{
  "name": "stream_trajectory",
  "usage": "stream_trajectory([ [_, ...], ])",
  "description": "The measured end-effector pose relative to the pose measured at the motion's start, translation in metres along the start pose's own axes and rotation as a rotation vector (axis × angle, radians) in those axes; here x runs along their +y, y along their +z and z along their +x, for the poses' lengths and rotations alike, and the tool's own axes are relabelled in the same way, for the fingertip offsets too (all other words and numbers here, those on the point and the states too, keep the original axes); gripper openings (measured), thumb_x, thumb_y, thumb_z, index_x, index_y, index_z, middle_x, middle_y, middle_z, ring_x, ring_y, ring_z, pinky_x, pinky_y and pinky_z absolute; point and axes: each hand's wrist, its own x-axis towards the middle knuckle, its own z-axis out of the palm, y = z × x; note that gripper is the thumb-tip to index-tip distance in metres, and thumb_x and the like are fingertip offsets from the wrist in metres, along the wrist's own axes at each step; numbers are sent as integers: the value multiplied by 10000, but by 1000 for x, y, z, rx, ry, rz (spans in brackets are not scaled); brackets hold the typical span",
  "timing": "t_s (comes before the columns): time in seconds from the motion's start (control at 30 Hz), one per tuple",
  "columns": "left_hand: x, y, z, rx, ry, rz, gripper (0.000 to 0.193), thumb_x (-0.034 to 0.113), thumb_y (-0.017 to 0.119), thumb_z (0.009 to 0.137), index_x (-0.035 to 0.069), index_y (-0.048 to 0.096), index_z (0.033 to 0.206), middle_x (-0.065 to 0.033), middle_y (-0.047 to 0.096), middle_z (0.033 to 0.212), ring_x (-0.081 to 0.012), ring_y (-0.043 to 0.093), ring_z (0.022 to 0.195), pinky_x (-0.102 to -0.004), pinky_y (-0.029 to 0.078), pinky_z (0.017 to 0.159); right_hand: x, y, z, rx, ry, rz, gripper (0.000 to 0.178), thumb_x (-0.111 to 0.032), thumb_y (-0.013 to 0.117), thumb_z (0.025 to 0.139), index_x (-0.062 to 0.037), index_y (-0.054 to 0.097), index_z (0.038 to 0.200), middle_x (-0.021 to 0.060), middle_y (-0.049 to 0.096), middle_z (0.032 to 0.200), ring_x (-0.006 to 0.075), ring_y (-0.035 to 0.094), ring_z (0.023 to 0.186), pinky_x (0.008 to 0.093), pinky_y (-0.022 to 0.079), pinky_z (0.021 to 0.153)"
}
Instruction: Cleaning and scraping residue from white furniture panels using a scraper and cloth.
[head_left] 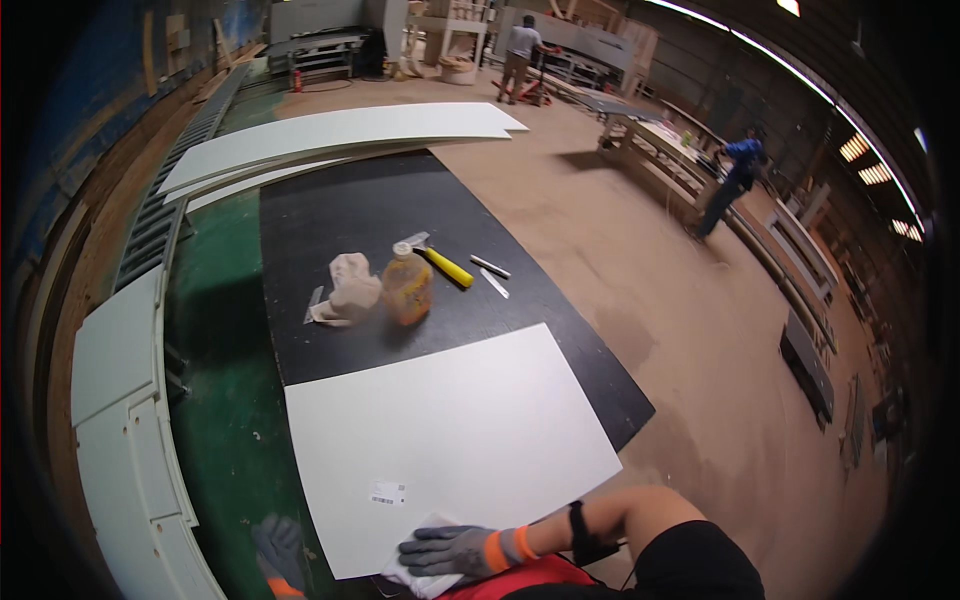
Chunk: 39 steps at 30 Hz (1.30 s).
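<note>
A white panel with a small printed label lies on the near part of a black tabletop. My right hand, in a grey glove with an orange cuff, presses a white cloth against the panel's near edge. Off the panel's left side hangs my left hand, gloved alike, its fingers extended and holding nothing. Beyond the panel stand a bottle of orange-brown liquid and a crumpled beige cloth. Right of the bottle lies a scraper with a yellow handle.
A marker and a thin white strip lie beside the scraper. Long white boards rest on the roller conveyor at far left. More white panels line the left. Two people work farther off, beside benches.
</note>
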Motion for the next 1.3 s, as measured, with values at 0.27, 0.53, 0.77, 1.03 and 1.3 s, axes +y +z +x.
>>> stream_trajectory([
  [0.27, 6, 163, 137, 300, 162, 698, 505, 361, 460, 986, 11, 504, 1349, -175, 538, 1339, -306, 533, 1224, -410, 358, 1083, 3, -29, -148, 25, 1133, -278, 785, -344, 692, 749, -45, 408, 1416, 166, 391, 1474, 337, 289, 1414, 430, 193, 1172],
  [0.53, -155, 293, 254, -478, 633, 1593, 379, 206, 470, 995, 17, 527, 1319, -199, 535, 1342, -337, 475, 1274, -368, 365, 1070, -22, 1, -90, 427, 1115, -117, 613, -292, 595, 847, -40, 423, 1379, 185, 363, 1488, 325, 284, 1420, 469, 229, 1163],
  [0.77, -200, 287, 264, -181, 756, 2404, 492, 303, 484, 965, 161, 425, 1433, -137, 403, 1478, -294, 342, 1386, -486, 270, 1117, -12, -30, -187, 558, 1933, -165, 718, -389, 509, 897, 66, 336, 1426, 212, 331, 1507, 325, 305, 1404, 414, 171, 1186],
  [1.03, -194, 298, 271, -161, 703, 2433, 500, 309, 489, 961, 177, 412, 1437, -109, 418, 1472, -296, 353, 1379, -480, 267, 1121, -14, -11, -182, 358, 1713, -174, 794, -423, 581, 856, 16, 309, 1458, 202, 262, 1539, 351, 207, 1446, 466, 140, 1189],
  [1.3, -192, 299, 270, -192, 713, 2404, 519, 301, 484, 961, 140, 394, 1447, -139, 421, 1461, -331, 321, 1388, -486, 224, 1144, 12, -27, -245, 446, 1441, -410, 754, -488, 514, 899, 36, 363, 1419, 221, 312, 1507, 369, 203, 1441, 460, 125, 1191],
])
